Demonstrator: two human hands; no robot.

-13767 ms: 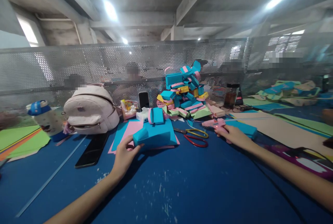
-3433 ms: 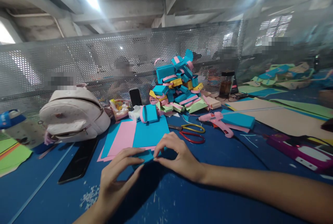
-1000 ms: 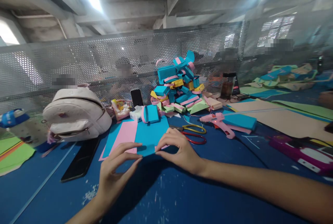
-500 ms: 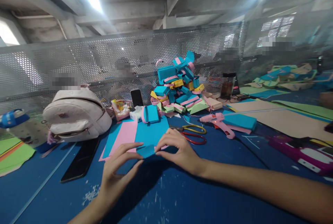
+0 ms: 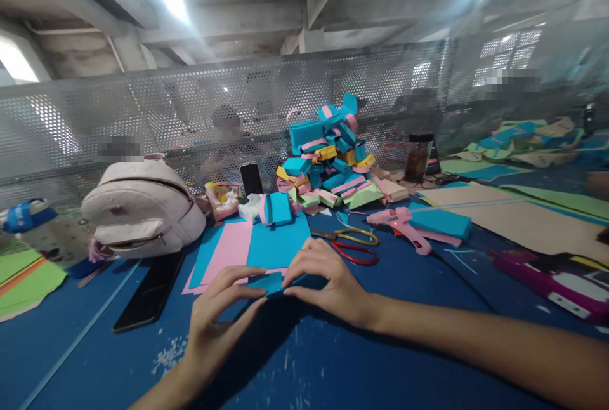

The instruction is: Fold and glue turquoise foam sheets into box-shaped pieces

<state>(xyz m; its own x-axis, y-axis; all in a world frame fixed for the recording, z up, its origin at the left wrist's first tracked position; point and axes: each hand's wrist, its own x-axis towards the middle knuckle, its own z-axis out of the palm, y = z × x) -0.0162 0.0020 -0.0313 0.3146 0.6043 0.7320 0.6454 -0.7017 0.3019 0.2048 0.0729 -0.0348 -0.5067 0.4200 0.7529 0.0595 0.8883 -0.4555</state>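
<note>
A small piece of blue paper (image 5: 269, 283) is pinched between both hands, low over the blue table. My left hand (image 5: 223, 308) grips its left end between thumb and fingers. On the right end, the thumb and fingertips of my right hand (image 5: 328, 280) are closed; part of the paper is hidden behind them. Just beyond lie flat blue sheets (image 5: 280, 246) and a pink sheet (image 5: 231, 245). Scissors (image 5: 354, 248) with one yellow and one red handle rest beyond my right hand. Farther right is a pink glue gun (image 5: 402, 226).
A pile of folded blue, pink and yellow paper pieces (image 5: 328, 162) rises at the back. On the left stand a white backpack (image 5: 143, 213), a bottle (image 5: 52, 238) and a dark phone (image 5: 150, 292). A purple device (image 5: 552, 283) lies right, near beige sheets (image 5: 495, 213). A perforated screen (image 5: 266, 92) closes the back.
The blue paper has tipped and now shows a narrower face, with a folded edge towards me. Both hands keep hold of it and have shifted only slightly.
</note>
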